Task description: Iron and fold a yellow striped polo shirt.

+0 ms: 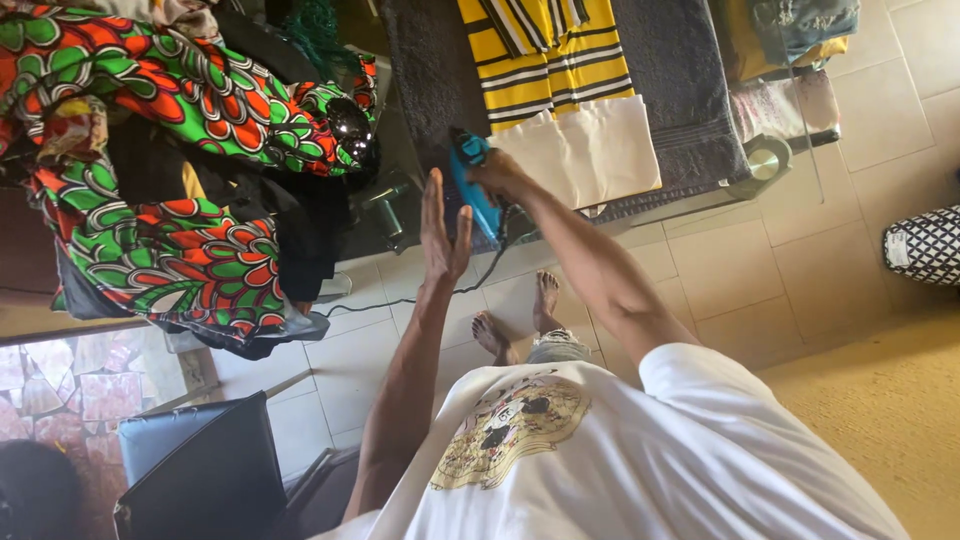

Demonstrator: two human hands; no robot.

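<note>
On the bench [690, 90], under a grey towel: one blue iron [478, 195], standing at the near edge, just left of a cream cloth [590, 150] that lies across the lower end of a yellow striped garment [545, 60].

Step in hand, as I read it from my station: pressing the laid-out cloth, with the iron at the margin of the work and not yet on the cream piece. A stroke from here would call for sliding the iron rightward onto the cloth, flat and steady, with the cord [400, 300] kept free of the bench edge.

Right hand [498, 172]: closed around the top of the iron, arm stretched forward. I cannot see the fingers one by one.

Left hand [442, 232]: spread flat, fingers straight and close together, thumb apart. It holds nothing and touches nothing, and hangs in the air near the iron, on its left.

Also listed:
- a heap of green, orange and red patterned cloth [180, 90] over dark clothes, left of the bench;
- pale floor tiles [760, 270], with the person's bare feet [520, 320] on them;
- a dark chair [200, 470] at lower left.
</note>
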